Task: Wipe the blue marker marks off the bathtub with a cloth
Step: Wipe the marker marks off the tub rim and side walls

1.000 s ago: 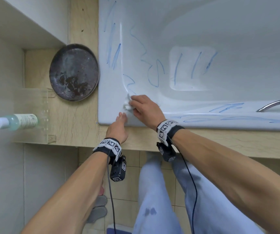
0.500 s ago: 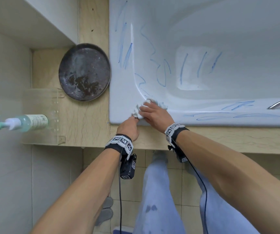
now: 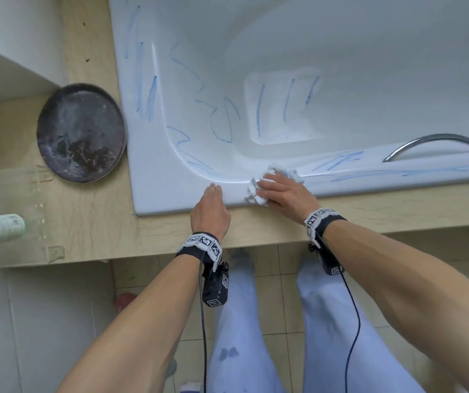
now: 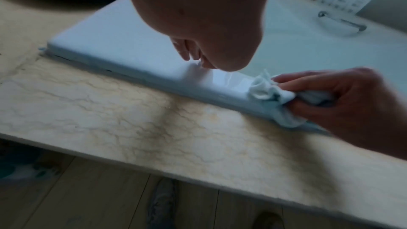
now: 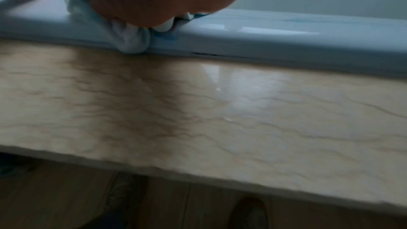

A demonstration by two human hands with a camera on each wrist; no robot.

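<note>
On near rim of bathtub [image 3: 171, 202], by its left corner: white cloth [image 3: 256, 191], bunched, gripped under right hand [image 3: 285, 192] with fingers curled round it, draped over rim's outer edge. Just left of it, apart from cloth: left hand [image 3: 210, 211], fingers straight, tips resting on rim, holding nothing. Blue marker marks [image 3: 222, 120] across inner wall, left rim and near rim right of cloth. On stone ledge [image 3: 91, 222] at left: dark round tray [image 3: 81, 133], touching tub edge. Chrome handle [image 3: 434, 143] on near rim, far right.

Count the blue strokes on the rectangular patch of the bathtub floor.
3 strokes, side by side on the rectangular patch: one left, one middle, one right. None seems hidden.
</note>
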